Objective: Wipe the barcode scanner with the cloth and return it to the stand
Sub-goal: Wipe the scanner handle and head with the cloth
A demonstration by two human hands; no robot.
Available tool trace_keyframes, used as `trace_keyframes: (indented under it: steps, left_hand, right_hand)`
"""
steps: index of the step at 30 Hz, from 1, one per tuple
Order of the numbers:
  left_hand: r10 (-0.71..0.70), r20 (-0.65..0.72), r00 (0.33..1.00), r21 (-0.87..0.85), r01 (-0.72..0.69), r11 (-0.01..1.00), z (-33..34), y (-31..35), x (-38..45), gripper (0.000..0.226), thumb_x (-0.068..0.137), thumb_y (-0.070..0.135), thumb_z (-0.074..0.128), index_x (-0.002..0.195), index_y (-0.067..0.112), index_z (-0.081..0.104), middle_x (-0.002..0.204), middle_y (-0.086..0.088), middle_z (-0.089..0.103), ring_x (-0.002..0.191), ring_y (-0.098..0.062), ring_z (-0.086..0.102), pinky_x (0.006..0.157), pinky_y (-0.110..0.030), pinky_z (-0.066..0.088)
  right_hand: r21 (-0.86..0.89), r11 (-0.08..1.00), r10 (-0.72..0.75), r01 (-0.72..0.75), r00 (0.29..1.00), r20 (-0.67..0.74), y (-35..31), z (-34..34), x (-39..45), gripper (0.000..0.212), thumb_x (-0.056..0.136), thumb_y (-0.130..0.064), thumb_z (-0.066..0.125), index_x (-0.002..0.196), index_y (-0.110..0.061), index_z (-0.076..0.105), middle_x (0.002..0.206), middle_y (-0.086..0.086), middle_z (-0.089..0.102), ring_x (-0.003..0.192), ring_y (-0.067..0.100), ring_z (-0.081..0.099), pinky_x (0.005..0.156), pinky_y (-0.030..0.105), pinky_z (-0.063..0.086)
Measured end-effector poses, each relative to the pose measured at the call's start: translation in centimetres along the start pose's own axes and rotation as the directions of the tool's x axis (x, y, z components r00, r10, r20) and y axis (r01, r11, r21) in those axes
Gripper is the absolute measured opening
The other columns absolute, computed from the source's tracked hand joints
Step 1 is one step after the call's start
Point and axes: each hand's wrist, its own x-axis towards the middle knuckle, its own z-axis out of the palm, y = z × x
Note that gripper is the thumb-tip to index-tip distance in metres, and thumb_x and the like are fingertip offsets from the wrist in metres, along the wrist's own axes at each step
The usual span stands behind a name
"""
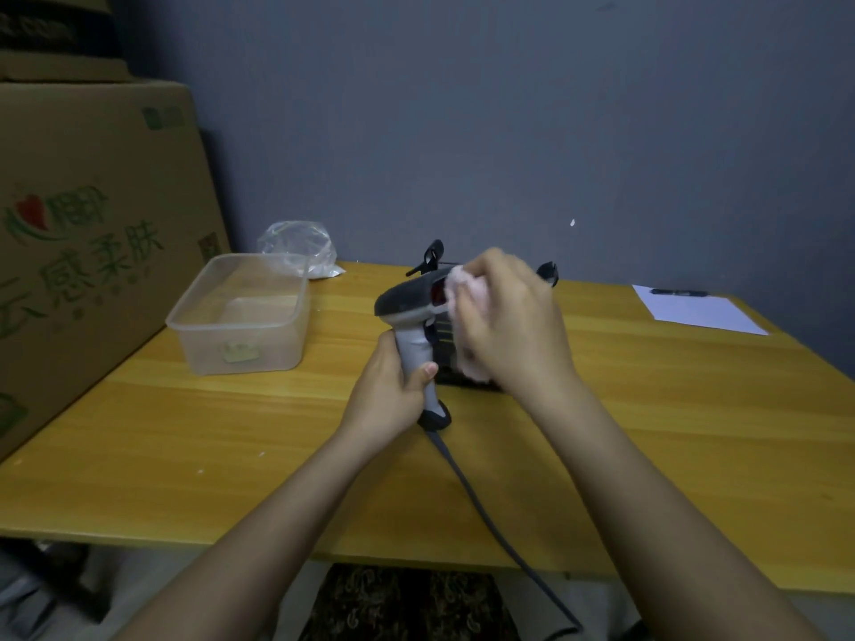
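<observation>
My left hand [386, 393] grips the grey handle of the barcode scanner [409, 303], holding it upright above the wooden table [231, 446]. The scanner's dark head points right. My right hand [509, 323] holds a pale pink cloth [467, 289] pressed against the scanner's front window. Behind my hands stands a black stand [444, 358], mostly hidden, with two black clip arms showing at its top. A grey cable [481, 506] runs from the handle's base toward me and over the table's near edge.
A clear plastic tub [240, 316] sits at the left, with a crumpled clear bag [298, 249] behind it. Large cardboard boxes [92, 224] stand along the left side. A white sheet [698, 309] with a pen [678, 292] lies at the far right. A grey wall is behind.
</observation>
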Motion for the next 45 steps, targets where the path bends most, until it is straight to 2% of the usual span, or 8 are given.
trace_keyframes:
  steps: [5, 8, 14, 19, 22, 30, 41, 45]
  left_hand:
    - [-0.029, 0.028, 0.999, -0.001, 0.029, 1.0, 0.0, 0.3, 0.4, 0.037, 0.09, 0.029, 0.054, 0.122, 0.015, 0.042, 0.1, 0.002, 0.053, 0.088, -0.019, 0.054, 0.059, -0.028, 0.037]
    - [-0.026, 0.019, 0.999, -0.012, 0.026, 1.0, -0.1, 0.4, 0.6, 0.036, 0.09, 0.029, 0.055, 0.121, 0.014, 0.042, 0.11, -0.001, 0.055, 0.097, -0.022, 0.054, 0.07, -0.034, 0.041]
    - [-0.02, 0.005, 1.0, 0.001, 0.02, 1.0, -0.1, 0.7, 0.4, 0.035, 0.09, 0.027, 0.056, 0.119, 0.012, 0.041, 0.101, 0.001, 0.051, 0.087, -0.018, 0.05, 0.058, -0.029, 0.036]
    - [-0.052, 0.011, 0.999, -0.06, 0.052, 0.997, -0.7, 0.7, 0.3, 0.034, 0.09, 0.028, 0.055, 0.119, 0.016, 0.041, 0.108, 0.004, 0.052, 0.098, -0.016, 0.053, 0.076, -0.035, 0.046]
    - [-0.035, 0.055, 0.998, -0.039, 0.037, 0.999, -0.6, 0.9, 0.2, 0.033, 0.085, 0.027, 0.058, 0.112, 0.021, 0.04, 0.104, 0.003, 0.054, 0.092, -0.018, 0.055, 0.065, -0.033, 0.044]
    - [-0.092, 0.081, 0.992, -0.073, 0.098, 0.993, -0.4, 0.3, 0.0, 0.037, 0.089, 0.03, 0.057, 0.12, 0.017, 0.042, 0.119, -0.003, 0.057, 0.107, -0.024, 0.057, 0.089, -0.048, 0.05]
    - [-0.08, 0.069, 0.994, -0.053, 0.083, 0.995, -0.3, 0.4, 0.2, 0.036, 0.088, 0.031, 0.058, 0.118, 0.017, 0.043, 0.117, -0.002, 0.058, 0.106, -0.024, 0.058, 0.089, -0.046, 0.05]
    - [-0.077, 0.062, 0.995, -0.009, 0.078, 0.997, -0.1, 0.5, 0.0, 0.037, 0.09, 0.033, 0.056, 0.12, 0.018, 0.041, 0.104, 0.003, 0.054, 0.097, -0.022, 0.056, 0.069, -0.034, 0.045]
  right_hand:
    - [0.007, 0.998, 0.058, -0.057, 0.998, -0.03, 0.5, -0.1, 0.4, 0.009, 0.086, -0.017, 0.06, 0.09, -0.009, 0.059, 0.088, 0.008, 0.064, 0.079, 0.025, 0.059, 0.062, 0.028, 0.035]
    - [0.066, 0.994, -0.084, 0.087, 0.996, -0.037, 0.3, -0.4, 0.2, 0.008, 0.084, -0.013, 0.064, 0.086, -0.005, 0.062, 0.081, 0.008, 0.065, 0.07, 0.02, 0.057, 0.059, 0.026, 0.038]
    - [0.122, 0.989, -0.083, 0.079, 0.996, 0.033, 0.4, -0.8, 0.1, 0.009, 0.083, -0.016, 0.061, 0.085, -0.008, 0.06, 0.082, 0.005, 0.061, 0.072, 0.019, 0.055, 0.059, 0.025, 0.035]
    - [0.012, 0.975, 0.221, -0.221, 0.974, -0.049, 2.9, -2.3, 0.7, 0.008, 0.083, -0.021, 0.061, 0.083, -0.015, 0.055, 0.086, 0.0, 0.058, 0.082, 0.019, 0.055, 0.058, 0.024, 0.034]
    - [0.153, 0.984, 0.101, -0.092, 0.994, -0.05, 1.5, -1.8, 0.7, 0.008, 0.084, -0.019, 0.064, 0.084, -0.012, 0.059, 0.085, 0.0, 0.062, 0.079, 0.014, 0.056, 0.061, 0.022, 0.036]
    - [-0.012, 0.993, 0.116, -0.115, 0.993, 0.039, 1.8, -0.9, 0.7, 0.013, 0.086, -0.024, 0.058, 0.09, -0.013, 0.055, 0.09, 0.002, 0.055, 0.08, 0.02, 0.053, 0.064, 0.03, 0.036]
    - [-0.04, 0.997, 0.065, -0.062, 0.995, 0.071, 1.9, -1.2, 1.3, 0.013, 0.083, -0.023, 0.061, 0.09, -0.011, 0.06, 0.09, 0.007, 0.057, 0.079, 0.024, 0.056, 0.062, 0.032, 0.039]
    - [-0.098, 0.994, 0.046, -0.044, 0.999, 0.018, 2.2, -1.6, 1.3, 0.013, 0.084, -0.022, 0.062, 0.09, -0.01, 0.063, 0.089, 0.007, 0.058, 0.073, 0.023, 0.055, 0.059, 0.03, 0.037]
